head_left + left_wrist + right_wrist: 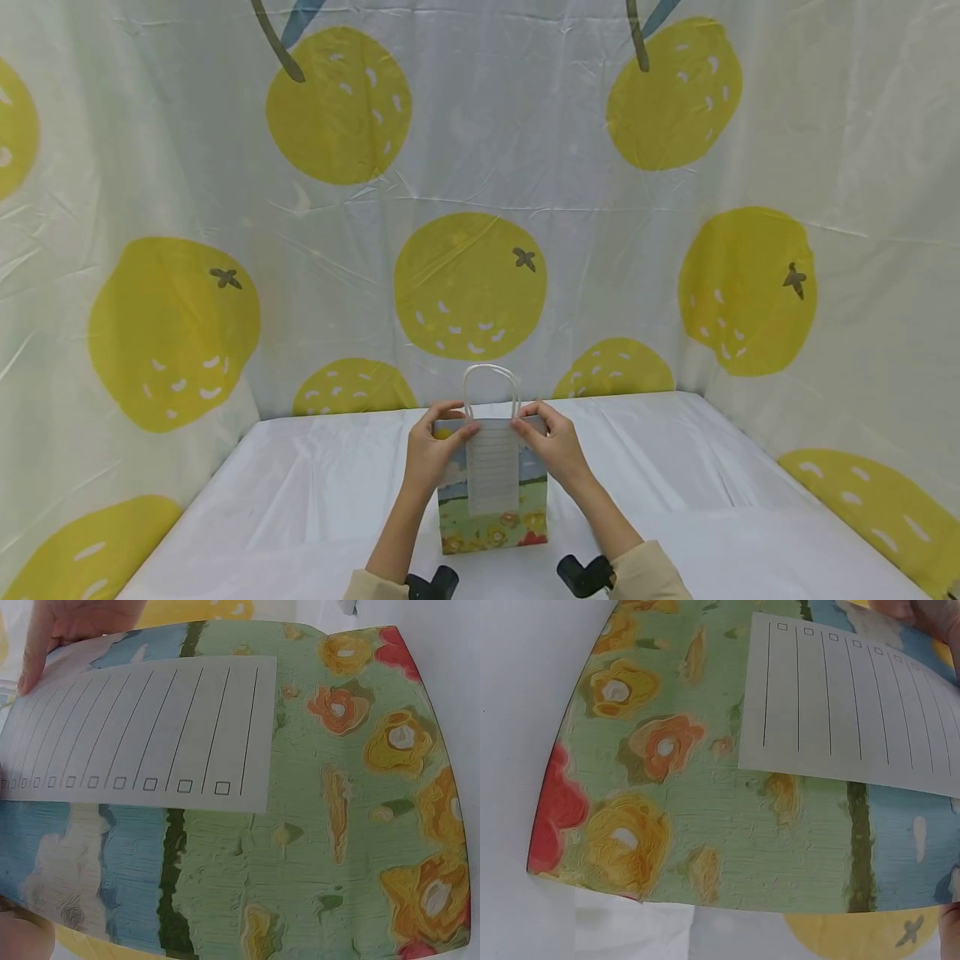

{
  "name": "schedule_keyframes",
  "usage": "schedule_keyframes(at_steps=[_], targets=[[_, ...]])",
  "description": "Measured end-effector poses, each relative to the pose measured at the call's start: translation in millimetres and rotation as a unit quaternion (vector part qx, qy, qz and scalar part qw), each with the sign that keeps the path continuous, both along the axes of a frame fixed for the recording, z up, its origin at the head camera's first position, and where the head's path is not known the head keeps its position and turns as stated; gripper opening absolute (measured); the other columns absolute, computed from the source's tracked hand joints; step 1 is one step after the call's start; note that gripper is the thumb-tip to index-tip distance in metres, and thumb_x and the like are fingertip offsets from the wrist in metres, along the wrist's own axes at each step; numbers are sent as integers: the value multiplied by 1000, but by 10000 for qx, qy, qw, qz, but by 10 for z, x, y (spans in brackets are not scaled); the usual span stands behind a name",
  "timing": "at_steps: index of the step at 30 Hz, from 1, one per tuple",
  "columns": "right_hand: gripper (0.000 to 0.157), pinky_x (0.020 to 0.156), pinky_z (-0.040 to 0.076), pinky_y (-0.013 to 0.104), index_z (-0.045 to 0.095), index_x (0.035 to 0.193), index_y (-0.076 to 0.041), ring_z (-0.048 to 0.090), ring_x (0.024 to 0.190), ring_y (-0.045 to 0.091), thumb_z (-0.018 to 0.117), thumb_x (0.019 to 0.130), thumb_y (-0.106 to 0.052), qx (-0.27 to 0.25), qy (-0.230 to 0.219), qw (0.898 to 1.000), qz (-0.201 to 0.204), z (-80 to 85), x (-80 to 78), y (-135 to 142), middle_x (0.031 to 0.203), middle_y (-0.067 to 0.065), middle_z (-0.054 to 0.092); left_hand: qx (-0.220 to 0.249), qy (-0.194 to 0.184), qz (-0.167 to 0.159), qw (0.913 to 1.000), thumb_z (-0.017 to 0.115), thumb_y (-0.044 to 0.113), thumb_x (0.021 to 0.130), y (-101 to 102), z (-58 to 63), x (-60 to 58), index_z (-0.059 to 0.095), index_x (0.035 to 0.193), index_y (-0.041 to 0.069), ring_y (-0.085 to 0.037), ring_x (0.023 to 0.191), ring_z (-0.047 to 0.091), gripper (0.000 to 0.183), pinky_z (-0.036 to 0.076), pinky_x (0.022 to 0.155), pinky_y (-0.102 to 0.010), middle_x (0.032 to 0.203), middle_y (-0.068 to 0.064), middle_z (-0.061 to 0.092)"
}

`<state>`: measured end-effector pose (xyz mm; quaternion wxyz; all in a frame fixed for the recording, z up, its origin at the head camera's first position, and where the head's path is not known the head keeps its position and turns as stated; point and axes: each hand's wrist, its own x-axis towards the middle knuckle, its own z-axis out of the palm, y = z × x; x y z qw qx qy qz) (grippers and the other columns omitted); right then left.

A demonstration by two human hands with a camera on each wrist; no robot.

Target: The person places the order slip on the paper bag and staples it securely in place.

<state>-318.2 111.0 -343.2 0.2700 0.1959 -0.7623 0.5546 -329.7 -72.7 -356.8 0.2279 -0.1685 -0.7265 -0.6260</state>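
A small paper gift bag with painted flowers, green meadow and blue sky stands upright on the white surface. Its white cord handle arches above the top edge. Against the bag's front lies a lined checklist sheet, with a column of small boxes along one side in the left wrist view. My left hand pinches the top of the sheet and bag rim between thumb and fingers, left of the handle. On the other side, my right hand pinches the same edge. The bag's inside is hidden.
A white cloth-covered table spreads around the bag. Behind it and at both sides hangs a pale curtain with yellow fruit prints. Black camera mounts sit at both wrists, near beige sleeves.
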Motion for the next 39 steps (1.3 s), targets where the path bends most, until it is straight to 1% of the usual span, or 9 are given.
schedule_keyframes(at_steps=[5,9,11,16,19,24,29,34,39], targets=[[7,63,42,18,60,80,1,47,72,-5,66,77,1,-13,8,10000,23,118,138,-27,85,16,62,144,-204,-30,9997,76,19,71,-1,-6,-6,66,98,6,-1,59,52,31,46,59,-19,99,-9,64],[7,60,42,18,60,79,0,46,68,-4,67,77,0,-32,-49,10000,31,142,165,-28,83,15,63,298,-476,51,9984,77,20,70,5,-1,-7,68,92,3,-1,61,55,30,46,58,-19,85,-6,68],[7,58,41,18,60,78,0,45,66,-3,67,77,0,3,-60,10000,31,142,169,-25,83,15,63,356,-668,45,9971,78,20,70,3,29,17,69,90,1,-2,58,55,29,45,57,-19,81,-9,69],[7,65,44,19,62,77,-1,48,71,-5,69,75,-2,165,64,9998,-62,131,163,-16,83,15,66,436,-995,-211,9939,77,20,70,-30,68,45,69,92,-1,-6,64,61,31,49,61,-23,84,-14,70],[7,68,45,20,63,77,0,50,75,-7,69,75,-2,196,143,9996,-106,133,161,-13,83,15,66,478,-1084,-379,9922,78,24,69,-59,15,-20,70,93,2,-9,67,64,33,51,64,-26,85,-10,70],[7,65,46,22,63,76,1,51,74,-6,69,74,-1,223,326,9992,-47,137,159,-4,81,16,67,504,-1242,-602,9891,76,22,72,-82,9,-27,69,95,1,-11,71,64,32,51,66,-27,83,-4,71],[7,59,45,21,63,75,3,51,68,-3,70,73,1,258,513,9983,13,144,165,7,77,17,66,640,-1247,-703,9876,74,18,75,-78,-1,-19,69,94,-2,-12,70,66,28,50,66,-27,80,-3,71],[6,49,39,18,65,75,4,46,58,-2,69,74,0,361,363,9986,90,168,170,25,76,19,66,706,-1145,-671,9886,74,17,74,-71,-11,-23,69,92,-4,-10,67,66,28,51,63,-26,77,-2,72],[6,53,42,19,65,77,3,49,62,-2,69,75,-1,529,394,9978,122,114,77,68,78,18,67,621,-1034,-592,9909,75,19,73,-70,-9,-27,69,92,-5,-8,64,65,31,50,60,-24,75,-1,71]])
